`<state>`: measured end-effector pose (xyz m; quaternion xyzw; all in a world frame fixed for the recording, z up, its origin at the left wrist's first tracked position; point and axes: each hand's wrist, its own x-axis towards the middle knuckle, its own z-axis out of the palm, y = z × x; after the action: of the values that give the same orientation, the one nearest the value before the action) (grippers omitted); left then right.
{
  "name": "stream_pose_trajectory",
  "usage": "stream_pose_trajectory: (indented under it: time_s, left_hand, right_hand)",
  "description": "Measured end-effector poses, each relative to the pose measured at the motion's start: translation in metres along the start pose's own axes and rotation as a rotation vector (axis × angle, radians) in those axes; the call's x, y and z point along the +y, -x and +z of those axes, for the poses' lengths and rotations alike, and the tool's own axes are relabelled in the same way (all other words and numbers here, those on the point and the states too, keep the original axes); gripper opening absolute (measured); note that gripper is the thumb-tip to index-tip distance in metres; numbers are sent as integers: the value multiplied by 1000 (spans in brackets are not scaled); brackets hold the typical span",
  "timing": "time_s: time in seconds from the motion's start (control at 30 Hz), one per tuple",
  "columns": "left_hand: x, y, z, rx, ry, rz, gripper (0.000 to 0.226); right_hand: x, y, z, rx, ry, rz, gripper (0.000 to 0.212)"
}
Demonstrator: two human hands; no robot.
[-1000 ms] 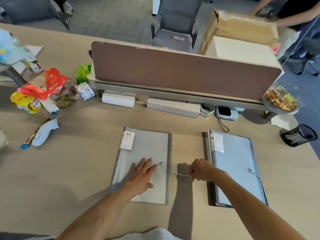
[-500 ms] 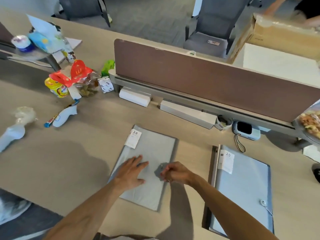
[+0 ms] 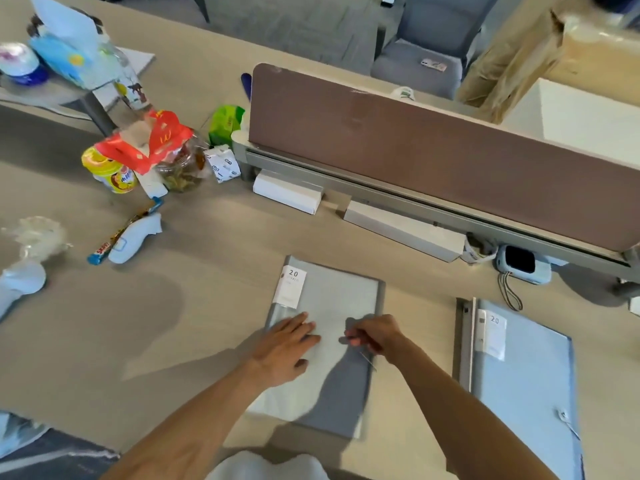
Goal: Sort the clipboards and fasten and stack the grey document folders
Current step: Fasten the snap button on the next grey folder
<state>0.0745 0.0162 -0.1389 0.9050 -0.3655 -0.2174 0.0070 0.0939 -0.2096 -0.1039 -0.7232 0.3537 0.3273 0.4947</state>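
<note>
The left hand (image 3: 287, 351) lies flat, fingers spread, on the flat grey rectangular document folder (image 3: 349, 299). The right hand (image 3: 375, 336) pinches its thin closure string (image 3: 367, 361) between closed fingers.

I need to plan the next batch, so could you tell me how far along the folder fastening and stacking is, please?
Done: nothing clearly; no stack is visible. In hand: the left hand presses flat on the left grey folder while the right hand pinches its thin closure string near the flap. Left: finish that fastening, check the right grey folder, whose string hangs by its clasp, then stack both. No clipboards are in view.
</note>
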Motion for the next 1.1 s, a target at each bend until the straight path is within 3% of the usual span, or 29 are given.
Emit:
stream_pose_trajectory:
  time_s: [0.13, 0.27, 0.43, 0.57, 0.83, 1.1]
  left_hand:
    - [6, -10, -4, 99, -32, 30, 42]
    - [19, -15, -24, 4, 25, -51, 55]
    - [35, -29, -28, -105, 22, -134, 76]
    - [42, -42, -24, -153, -62, -167, 89]
    - [47, -38, -21, -219, 32, -213, 83]
    - [34, -33, -21, -193, 50, -147, 82]
  right_hand:
    - [0, -5, -21, 82, 90, -8, 22]
    - [14, -10, -38, 96, 439, -71, 19]
    - [39, -4, -37, 110, 673, -325, 30]
    - [63, 14, -34, 76, 782, -506, 6]
    - [68, 22, -18, 112, 1119, -751, 28]
    - [34, 11, 10, 125, 1326, -783, 35]
